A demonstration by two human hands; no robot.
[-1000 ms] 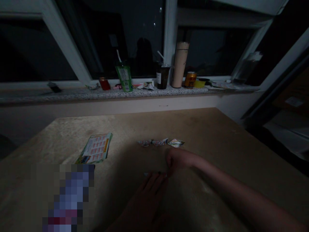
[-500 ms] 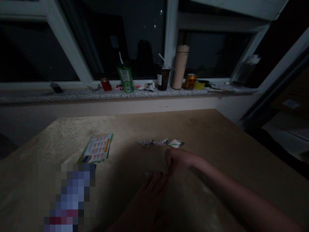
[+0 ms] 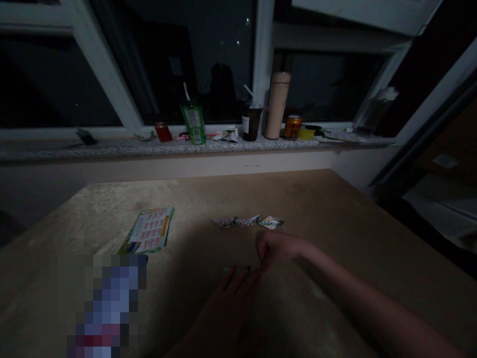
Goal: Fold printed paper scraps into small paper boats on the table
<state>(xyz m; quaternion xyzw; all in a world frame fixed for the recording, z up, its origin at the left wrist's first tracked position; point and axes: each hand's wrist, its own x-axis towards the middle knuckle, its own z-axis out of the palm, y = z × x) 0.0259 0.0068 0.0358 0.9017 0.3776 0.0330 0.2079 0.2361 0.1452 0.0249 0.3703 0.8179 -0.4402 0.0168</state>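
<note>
My left hand [image 3: 234, 293] lies palm down on the table [image 3: 316, 204], fingers stretched out over a small pale piece of paper [image 3: 228, 269] that is mostly hidden under them. Close by, my right hand [image 3: 278, 248] is closed, its fingers curled and the lower fingertips pinched together beside the left fingertips. What it grips, if anything, I cannot make out in the dim light. Just beyond the hands, three folded printed papers stand in a row: a left one [image 3: 224, 222], a middle one [image 3: 247, 221] and a diamond-shaped right one [image 3: 272, 222].
A stack of printed sheets [image 3: 149, 229] lies to the left, with a pixelated blue area [image 3: 112, 298] in front of it. Along the windowsill [image 3: 223, 147] stand a green cup [image 3: 194, 124], a dark cup [image 3: 251, 122], a pink flask [image 3: 278, 107] and an orange can [image 3: 292, 128].
Both hands stay in nearly the same place and pose. The view has shifted very slightly; the folded papers and the stack have not moved.
</note>
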